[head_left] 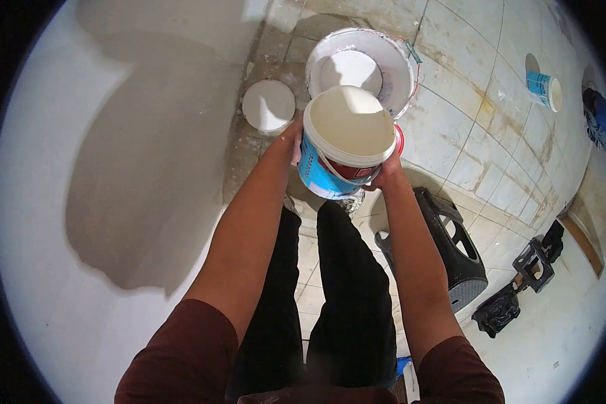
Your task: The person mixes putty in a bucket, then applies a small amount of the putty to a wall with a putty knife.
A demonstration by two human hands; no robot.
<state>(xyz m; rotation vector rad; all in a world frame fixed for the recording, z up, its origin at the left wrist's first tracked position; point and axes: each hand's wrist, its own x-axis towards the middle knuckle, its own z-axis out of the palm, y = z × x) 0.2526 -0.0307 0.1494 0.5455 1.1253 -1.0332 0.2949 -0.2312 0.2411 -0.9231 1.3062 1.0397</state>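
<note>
Between my two hands is a blue and white paint bucket [337, 172], its open top tilted toward me and its pale inside showing. My left hand [295, 140] grips the left side, with most of its fingers hidden. On the opposite side my right hand [385, 172] is closed round the lower wall. The bucket's thin handle hangs down at the front. Just beyond stands a large white tub [402, 67] with smeared walls and white material in the bottom. Left of it is a round white disc-like thing [268, 106], close to my left hand.
A red rim [400, 139] shows behind my right hand. A black plastic stool-like object [461, 252] lies to the right on the tiled floor [444, 135]. Farther off are a small blue and white bucket [544, 91] and a black bag [497, 312]. A pale wall [40, 202] borders the left.
</note>
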